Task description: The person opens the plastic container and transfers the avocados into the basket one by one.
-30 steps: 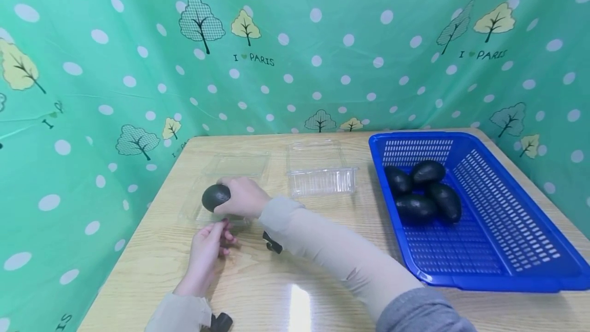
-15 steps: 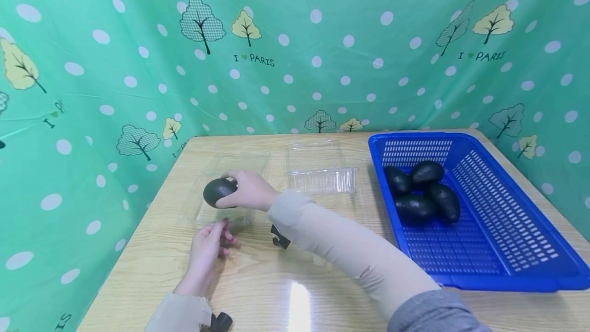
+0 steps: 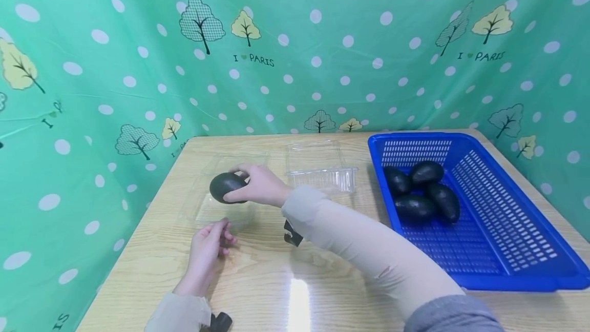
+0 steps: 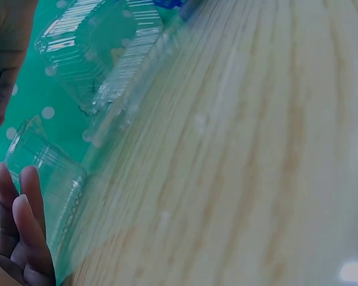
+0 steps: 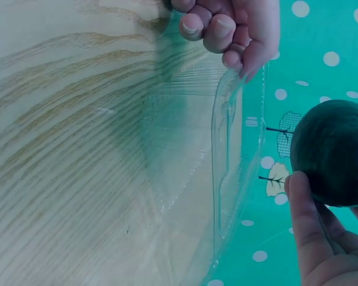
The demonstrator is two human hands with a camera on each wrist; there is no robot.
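Observation:
My right hand [image 3: 260,186] grips a dark, almost black avocado [image 3: 227,187] between thumb and fingers, raised above an opened clear plastic clamshell box [image 3: 221,215] on the left of the table. In the right wrist view, the avocado [image 5: 331,152] shows its small stem scar, and the box's rim [image 5: 216,179] runs below and to the left of it. At the box's near edge, my left hand [image 3: 207,247] pinches the rim corner with thumb and forefinger. Its other fingers [image 4: 33,235] are loosely curled beside the clear wall.
A second opened clamshell box [image 3: 320,179] stands to the right, behind the right forearm. The blue slotted basket [image 3: 507,282] on the right side holds several dark avocados [image 3: 444,203]. Black camera mounts [image 3: 293,234] hang from both wrists. A green dotted curtain [image 3: 295,81] closes off the back.
My right hand has shifted up and to the right in the head view, carrying the avocado along. The left hand has stayed at the box's near edge.

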